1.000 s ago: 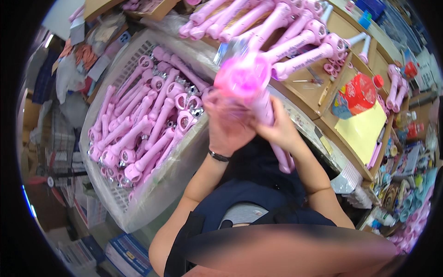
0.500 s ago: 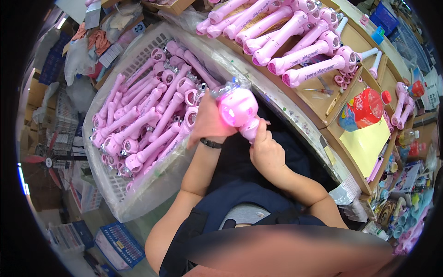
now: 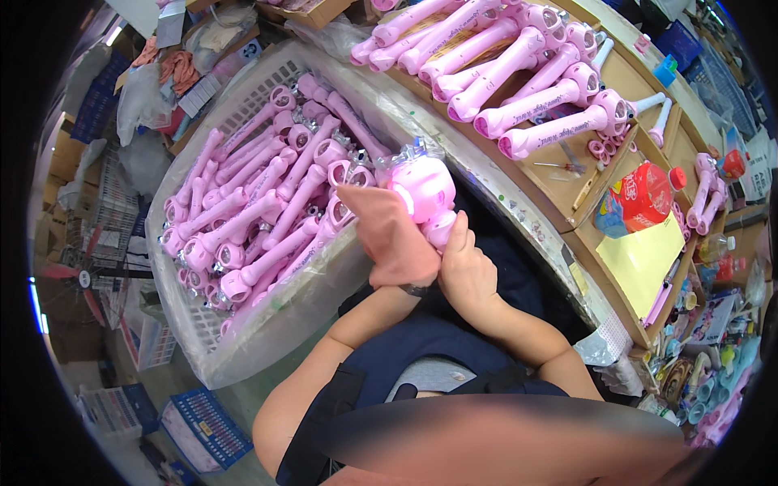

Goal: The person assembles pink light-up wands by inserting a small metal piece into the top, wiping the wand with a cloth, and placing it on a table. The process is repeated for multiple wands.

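A pink toy wand with a round, shiny head and silvery trim stands before me, between the basket and the workbench. My right hand grips it just below the head, its fingers closed round the neck. A salmon-coloured cloth covers my left hand, which is pressed beside the wand's head; its fingers are hidden beneath the cloth, and only the wrist with a dark band shows. The wand's lower end is out of sight behind my right hand.
At left, a white plastic basket lined with clear film holds many pink wands. More wands lie on the wooden workbench at right. A red-labelled bottle and yellow paper are there too. A blue crate sits on the floor.
My left hand has turned and drawn down and right, with the cloth now plainly seen over it. The reddish glow on the wand's head has faded. My right hand keeps its grip.
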The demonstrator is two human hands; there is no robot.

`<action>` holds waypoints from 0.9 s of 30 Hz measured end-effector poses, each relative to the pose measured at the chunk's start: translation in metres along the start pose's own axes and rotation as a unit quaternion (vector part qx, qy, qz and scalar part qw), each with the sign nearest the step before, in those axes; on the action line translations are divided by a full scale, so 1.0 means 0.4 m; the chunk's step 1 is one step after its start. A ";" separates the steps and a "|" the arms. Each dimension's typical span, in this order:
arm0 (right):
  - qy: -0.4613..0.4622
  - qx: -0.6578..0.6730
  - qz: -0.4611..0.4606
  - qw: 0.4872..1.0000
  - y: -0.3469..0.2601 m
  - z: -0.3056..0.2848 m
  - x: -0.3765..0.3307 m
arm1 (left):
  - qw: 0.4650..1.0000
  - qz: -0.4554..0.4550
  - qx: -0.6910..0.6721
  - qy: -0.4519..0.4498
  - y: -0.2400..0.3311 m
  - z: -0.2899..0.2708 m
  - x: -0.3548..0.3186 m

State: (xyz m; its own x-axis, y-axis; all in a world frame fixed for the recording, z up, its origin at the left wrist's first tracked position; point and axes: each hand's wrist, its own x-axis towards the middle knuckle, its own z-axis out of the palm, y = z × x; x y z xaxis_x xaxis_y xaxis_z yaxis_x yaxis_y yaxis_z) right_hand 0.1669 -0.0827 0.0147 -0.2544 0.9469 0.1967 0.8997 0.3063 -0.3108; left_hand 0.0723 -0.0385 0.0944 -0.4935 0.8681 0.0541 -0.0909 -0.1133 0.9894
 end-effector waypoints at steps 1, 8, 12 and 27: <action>-0.007 0.002 0.003 1.000 0.000 0.001 0.002 | 0.997 0.032 0.070 -0.004 -0.023 -0.001 -0.014; 0.001 0.099 -0.035 0.994 0.022 -0.031 -0.012 | 0.984 0.018 0.114 -0.137 -0.244 -0.128 0.154; -0.089 0.284 -0.009 0.955 0.060 -0.037 0.006 | 0.917 -0.089 -0.227 -0.317 -0.243 -0.133 0.174; -0.149 0.287 0.089 0.942 0.072 0.013 0.003 | 0.899 -0.186 -0.387 -0.085 -0.163 -0.089 0.098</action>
State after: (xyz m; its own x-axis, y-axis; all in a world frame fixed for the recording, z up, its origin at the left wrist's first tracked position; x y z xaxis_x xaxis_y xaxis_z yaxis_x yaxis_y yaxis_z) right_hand 0.1907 -0.0722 0.0012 -0.2838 0.9472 -0.1496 0.6198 0.0622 -0.7823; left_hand 0.0283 -0.0143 0.0274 -0.1714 0.9692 -0.1767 -0.8291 -0.0450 0.5572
